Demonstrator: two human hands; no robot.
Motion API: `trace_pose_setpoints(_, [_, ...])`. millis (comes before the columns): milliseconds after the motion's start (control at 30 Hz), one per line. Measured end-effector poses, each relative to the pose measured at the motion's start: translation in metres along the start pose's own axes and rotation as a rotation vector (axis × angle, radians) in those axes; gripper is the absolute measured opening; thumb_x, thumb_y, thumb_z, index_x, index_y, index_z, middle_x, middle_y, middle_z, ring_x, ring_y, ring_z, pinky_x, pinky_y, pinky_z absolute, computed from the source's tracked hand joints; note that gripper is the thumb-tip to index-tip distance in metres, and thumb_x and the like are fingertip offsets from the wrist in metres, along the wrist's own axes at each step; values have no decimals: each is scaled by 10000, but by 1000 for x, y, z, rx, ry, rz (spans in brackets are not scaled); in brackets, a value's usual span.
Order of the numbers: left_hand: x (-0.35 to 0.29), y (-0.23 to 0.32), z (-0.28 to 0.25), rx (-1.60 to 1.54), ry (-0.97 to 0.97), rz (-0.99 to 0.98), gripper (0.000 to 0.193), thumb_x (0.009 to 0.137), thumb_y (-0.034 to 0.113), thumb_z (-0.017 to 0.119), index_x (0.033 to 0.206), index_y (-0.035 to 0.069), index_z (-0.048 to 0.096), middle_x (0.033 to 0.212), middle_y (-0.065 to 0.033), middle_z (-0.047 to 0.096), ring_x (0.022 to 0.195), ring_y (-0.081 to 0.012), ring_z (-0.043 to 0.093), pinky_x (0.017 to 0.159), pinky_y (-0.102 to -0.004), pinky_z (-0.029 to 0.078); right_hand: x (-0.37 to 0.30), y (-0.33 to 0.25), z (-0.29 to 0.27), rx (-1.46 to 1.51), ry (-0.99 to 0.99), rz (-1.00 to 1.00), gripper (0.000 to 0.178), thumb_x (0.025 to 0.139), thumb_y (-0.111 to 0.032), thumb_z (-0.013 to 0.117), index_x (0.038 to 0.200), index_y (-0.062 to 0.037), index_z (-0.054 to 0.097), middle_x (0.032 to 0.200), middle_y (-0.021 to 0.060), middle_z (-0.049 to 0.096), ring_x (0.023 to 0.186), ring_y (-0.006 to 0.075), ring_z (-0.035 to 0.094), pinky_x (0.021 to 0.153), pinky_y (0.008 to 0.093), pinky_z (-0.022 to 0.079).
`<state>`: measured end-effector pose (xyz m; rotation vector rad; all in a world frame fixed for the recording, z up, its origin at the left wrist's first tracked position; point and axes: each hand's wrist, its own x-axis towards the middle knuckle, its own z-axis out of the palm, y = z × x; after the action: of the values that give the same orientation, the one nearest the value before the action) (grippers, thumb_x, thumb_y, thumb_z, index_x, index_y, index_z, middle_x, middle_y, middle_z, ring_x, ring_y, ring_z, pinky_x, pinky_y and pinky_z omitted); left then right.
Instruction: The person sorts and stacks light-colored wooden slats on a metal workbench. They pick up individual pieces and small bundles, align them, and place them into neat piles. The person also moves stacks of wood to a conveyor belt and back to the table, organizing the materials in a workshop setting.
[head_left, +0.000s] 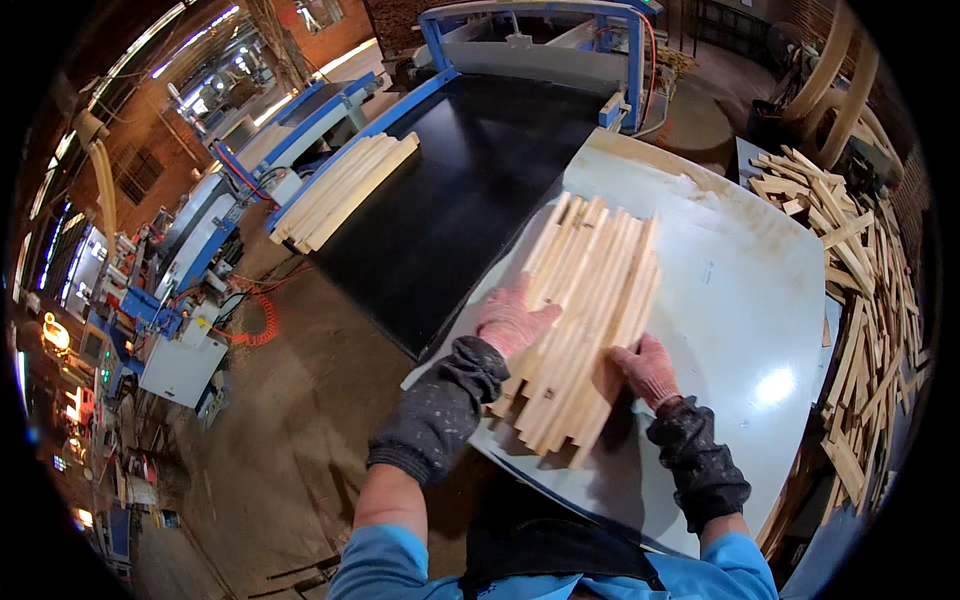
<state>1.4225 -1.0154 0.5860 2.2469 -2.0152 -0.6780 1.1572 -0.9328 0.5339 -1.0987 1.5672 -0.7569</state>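
A bundle of pale wooden strips lies side by side on a smooth white tabletop, their near ends uneven. My left hand, in a pinkish knit glove, grips the bundle's left edge, thumb over the top. On the opposite edge, my right hand wears the same kind of glove and presses in with its thumb on the wood. The fingers under the right edge are partly hidden. Dark sleeve covers reach over both forearms.
A black conveyor bed with a blue frame adjoins the table at the far left, bearing another row of wooden strips. Loose offcuts are heaped at the right. Blue-and-white machinery with an orange coiled hose stands at the left.
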Motion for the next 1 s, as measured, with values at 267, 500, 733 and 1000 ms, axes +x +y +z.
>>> trace_pose_setpoints(267, [147,-168,-93,168,38,-28,1041,882,754,657,1691,171,357,1546,-260,476,1405,-443,491,1188,-535,380,131,-80,211,-102,53,-129,592,872,-440,826,1139,71,694,1063,296,764,1017,445,753,890,487,590])
trace_pose_setpoints(500, [268,-322,-156,319,106,66,1086,949,812,495,1747,133,209,1770,-338,138,1656,-487,92,1323,-597,2,211,-177,368,-192,40,-16,688,891,-517,800,1218,66,641,1139,286,741,1115,449,724,961,491,579])
trace_pose_setpoints(733, [336,-425,-215,392,134,64,1036,976,773,492,1738,123,228,1776,-299,175,1644,-489,127,1315,-622,36,268,-252,486,-241,22,46,739,890,-538,795,1239,88,616,1158,296,713,1125,435,715,985,490,584])
trace_pose_setpoints(1000, [353,-442,-219,391,178,100,989,977,701,567,1718,111,285,1767,-277,219,1633,-457,173,1311,-600,97,261,-257,484,-243,16,3,758,912,-514,792,1308,92,569,1240,315,670,1178,449,687,1006,474,571])
